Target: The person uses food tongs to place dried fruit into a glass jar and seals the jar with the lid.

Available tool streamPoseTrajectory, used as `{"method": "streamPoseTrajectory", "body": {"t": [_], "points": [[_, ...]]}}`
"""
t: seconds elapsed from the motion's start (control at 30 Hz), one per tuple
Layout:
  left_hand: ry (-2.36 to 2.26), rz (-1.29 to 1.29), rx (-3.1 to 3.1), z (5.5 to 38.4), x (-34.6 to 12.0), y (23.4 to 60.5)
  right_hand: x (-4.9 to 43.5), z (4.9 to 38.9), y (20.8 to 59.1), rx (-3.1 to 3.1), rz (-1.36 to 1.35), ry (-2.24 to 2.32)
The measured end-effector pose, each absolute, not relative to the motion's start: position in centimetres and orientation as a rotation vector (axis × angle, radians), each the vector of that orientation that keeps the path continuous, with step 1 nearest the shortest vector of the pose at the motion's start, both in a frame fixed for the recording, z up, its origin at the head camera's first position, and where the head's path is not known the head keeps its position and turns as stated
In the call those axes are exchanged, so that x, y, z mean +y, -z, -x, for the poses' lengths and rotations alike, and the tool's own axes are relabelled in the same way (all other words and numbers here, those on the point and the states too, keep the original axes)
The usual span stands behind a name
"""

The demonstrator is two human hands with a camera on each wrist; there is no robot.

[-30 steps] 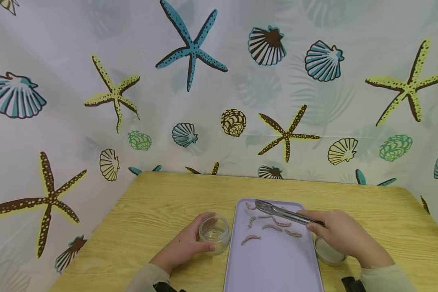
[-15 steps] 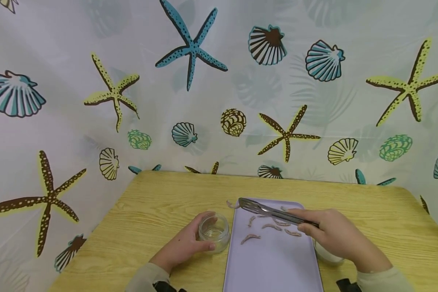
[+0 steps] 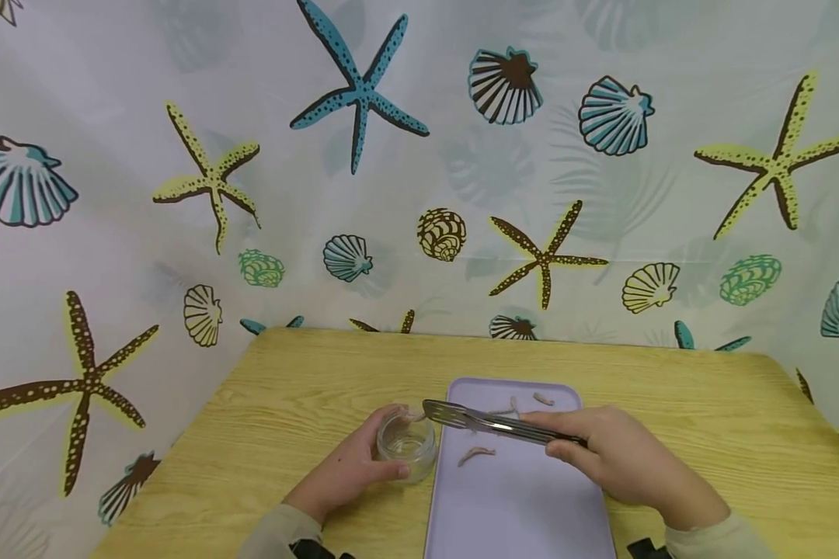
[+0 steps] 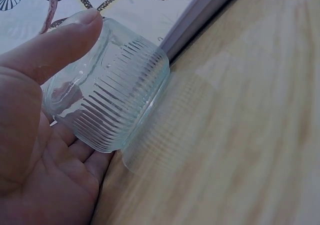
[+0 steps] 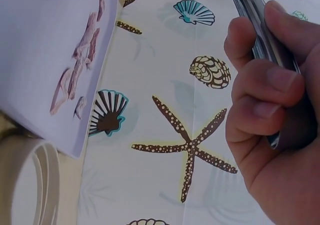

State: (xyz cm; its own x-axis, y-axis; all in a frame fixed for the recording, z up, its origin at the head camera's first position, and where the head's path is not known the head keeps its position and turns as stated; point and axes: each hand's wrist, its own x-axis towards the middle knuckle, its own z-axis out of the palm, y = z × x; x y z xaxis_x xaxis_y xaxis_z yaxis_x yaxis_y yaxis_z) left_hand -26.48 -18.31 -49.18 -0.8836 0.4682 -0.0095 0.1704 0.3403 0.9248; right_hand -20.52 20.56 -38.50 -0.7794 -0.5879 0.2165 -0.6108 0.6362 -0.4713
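My left hand grips a clear glass jar standing on the table left of the tray, its thumb and fingers round the sides. In the left wrist view the ribbed jar wall shows. My right hand holds metal tongs by their closed arms, tips pointing left to the jar's mouth. A thin, curved reddish-brown strip hangs from the tips, over the jar's rim in the head view. Similar strips lie on the lilac tray, some hidden behind the tongs and hand.
At the right wrist view's lower left is a round whitish lid beside the tray; my right hand hides it in the head view. Wood-grain table surrounds the tray. Behind hangs a curtain printed with starfish and shells.
My right hand has carried the tongs with the strip left and toward me, from the tray's far left corner to the jar's mouth. My left hand and the jar stay in place.
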Motion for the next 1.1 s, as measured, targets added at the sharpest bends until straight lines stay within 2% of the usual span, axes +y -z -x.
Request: {"method": "streamPoseTrajectory", "body": {"t": [0.43,1.1], "points": [[-1.614,-0.587,2.263,26.2,-18.2,48.8,19.8,20.4,39.0,-2.814,-1.076,-0.774],[-1.607,-0.58,2.27,26.3,-18.2,48.9,21.5,21.4,39.6,-2.958,-0.894,-0.7]]}}
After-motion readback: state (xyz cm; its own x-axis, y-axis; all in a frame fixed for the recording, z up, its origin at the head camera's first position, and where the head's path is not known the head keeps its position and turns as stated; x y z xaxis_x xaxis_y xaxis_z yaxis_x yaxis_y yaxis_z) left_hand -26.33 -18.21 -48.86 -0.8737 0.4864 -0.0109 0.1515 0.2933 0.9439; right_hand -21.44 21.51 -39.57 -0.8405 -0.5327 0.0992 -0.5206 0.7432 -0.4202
